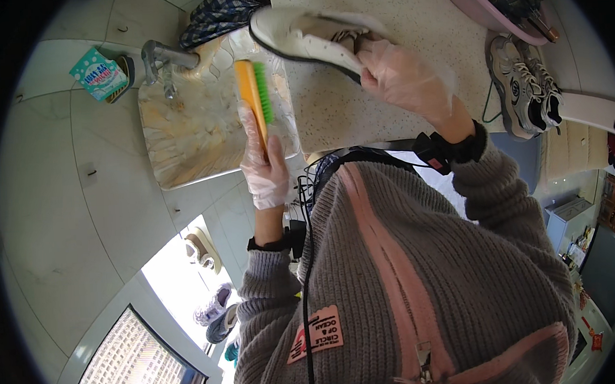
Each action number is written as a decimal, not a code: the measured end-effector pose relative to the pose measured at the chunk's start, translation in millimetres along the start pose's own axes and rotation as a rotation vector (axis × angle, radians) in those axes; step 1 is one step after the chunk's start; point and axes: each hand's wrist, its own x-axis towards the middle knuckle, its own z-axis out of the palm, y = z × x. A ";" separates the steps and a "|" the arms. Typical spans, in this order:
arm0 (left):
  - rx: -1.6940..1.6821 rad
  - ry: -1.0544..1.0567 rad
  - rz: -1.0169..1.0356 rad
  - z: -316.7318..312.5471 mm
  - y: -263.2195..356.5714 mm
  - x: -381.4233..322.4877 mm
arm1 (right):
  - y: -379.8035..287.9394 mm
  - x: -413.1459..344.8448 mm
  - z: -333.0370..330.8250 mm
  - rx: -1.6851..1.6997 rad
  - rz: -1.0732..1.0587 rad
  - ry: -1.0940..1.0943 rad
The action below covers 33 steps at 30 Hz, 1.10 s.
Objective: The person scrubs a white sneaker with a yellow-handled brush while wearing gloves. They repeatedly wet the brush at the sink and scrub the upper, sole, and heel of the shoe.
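Note:
My left hand [264, 168], in a clear plastic glove, grips the lower end of a yellow-orange scrubbing brush [246, 83] with green bristles. The brush is upright in the view, over the sink, its bristles facing right. In my right hand [400, 77], also gloved, is one end of a white lace-up shoe [304, 35] with a dark sole edge. The shoe is tilted over the counter beside the sink and is slightly blurred. My right fingers are partly hidden behind the shoe's opening.
A marble-patterned sink [200, 140] with a metal faucet [162, 59] adjoins the speckled counter [335, 117]. Grey sneakers [516, 87] and a pink basin [470, 6] stand at right. Checked cloth [220, 16] lies behind the sink. A teal packet [98, 72] rests at left; more shoes [214, 306] are lower left.

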 end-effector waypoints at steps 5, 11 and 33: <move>-0.194 0.035 -0.397 2.4 -47.1 -10.2 | -2.9 -7.5 22.9 0.045 -0.043 -0.141; 0.103 -0.034 -0.517 7.9 -121.3 -1.0 | -4.9 -26.0 22.8 0.090 0.055 -0.156; 0.828 -0.778 -0.511 9.0 -171.1 42.6 | 28.9 -73.3 31.5 0.371 0.379 -0.120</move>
